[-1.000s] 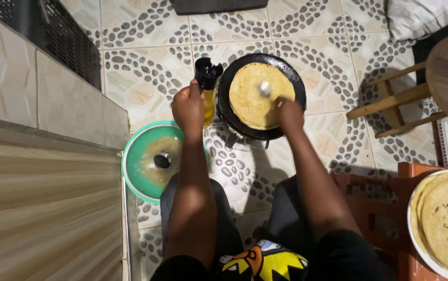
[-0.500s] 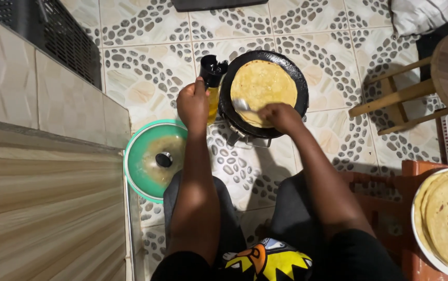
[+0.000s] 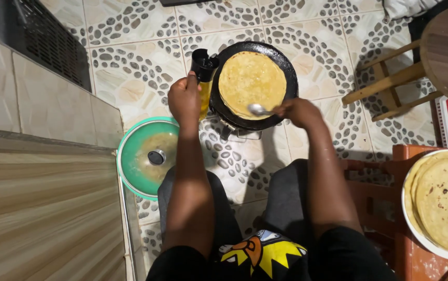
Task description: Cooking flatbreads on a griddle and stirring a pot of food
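Right hand point(image 3: 299, 112) holding spoon point(image 3: 258, 109), flatbread point(image 3: 251, 83) in black pan point(image 3: 289, 78)

The only package is a yellow bottle with a black cap point(image 3: 203, 78), upright just beside the left hand point(image 3: 184, 99).

Brightness: moderate indoor light, strongest on the tiled floor point(image 3: 146, 67) in the upper middle of the frame.
Dim zones: upper left corner and lower centre fall into near black.
Source: seems overhead, slightly from the right; the lamp itself is out of view.
Shadows: the wooden stool point(image 3: 432, 57) at upper right throws a dark, soft-edged shadow leftward and down on the tiles.
Glare: small highlight on the spoon point(image 3: 259, 110); faint sheen on the green lid point(image 3: 130, 166).
Sharpness: centre crisp; flatbreads on the white plate point(image 3: 416, 229) at right edge slightly soft.
Distortion: mild wide-angle bending of lines at the left edge.
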